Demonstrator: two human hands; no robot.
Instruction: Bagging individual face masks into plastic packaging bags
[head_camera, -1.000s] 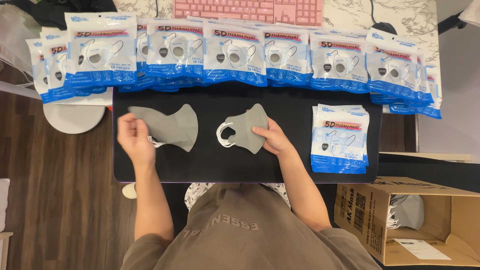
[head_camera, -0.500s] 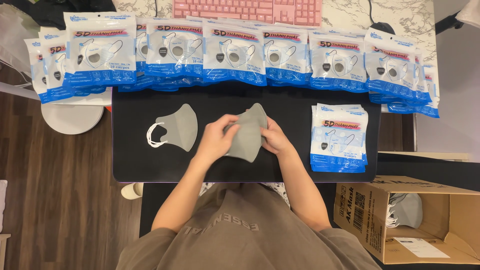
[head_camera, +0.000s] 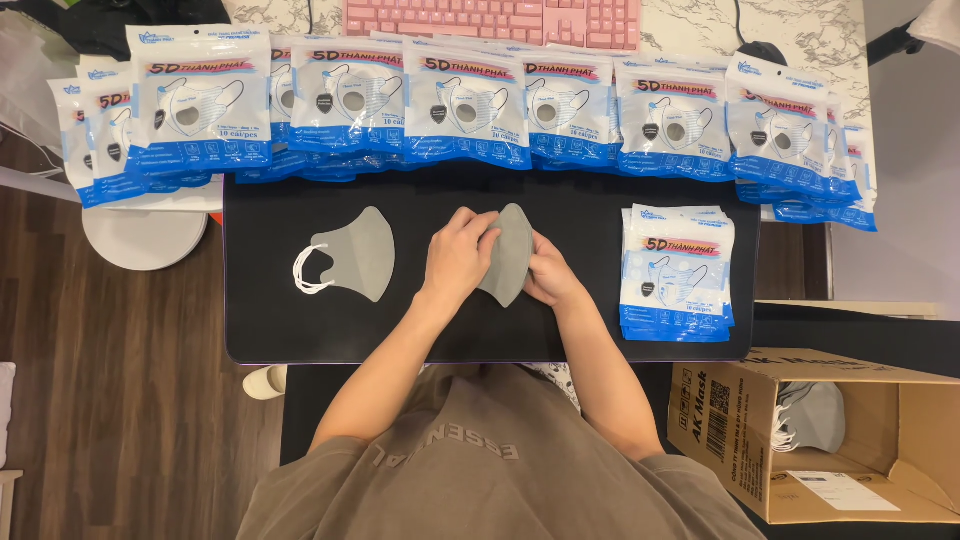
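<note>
- the left hand and the right hand meet over the middle of the black mat, both closed on one folded grey mask.
- this held mask stands with its long axis running twelve to six o'clock, its pointed tip at twelve and its rounded lower edge at six.
- the left hand's fingers curl over the mask's nine o'clock edge; the right hand's fingers pinch its three o'clock edge. so the mask lies between the two hands, at three o'clock from the left hand and at nine o'clock from the right one.
- neither hand is clearly nearer: both touch it. the left hand covers more of its face, and the ear loops of this mask are hidden, so i cannot tell where they sit.
- a second grey mask lies flat on the mat at nine o'clock from the hands, apart from them, with its white ear loops trailing out at its nine o'clock side. the left hand is the nearer one to it.
- at three o'clock from the hands, near the mat's right edge, sits a stack of blue and white mask packets; the right hand is nearer to it.
- a long row of similar packets runs along the mat's twelve o'clock edge, with a pink keyboard beyond.
- an open cardboard box stands at about four o'clock, off the mat, with grey masks inside.
</note>
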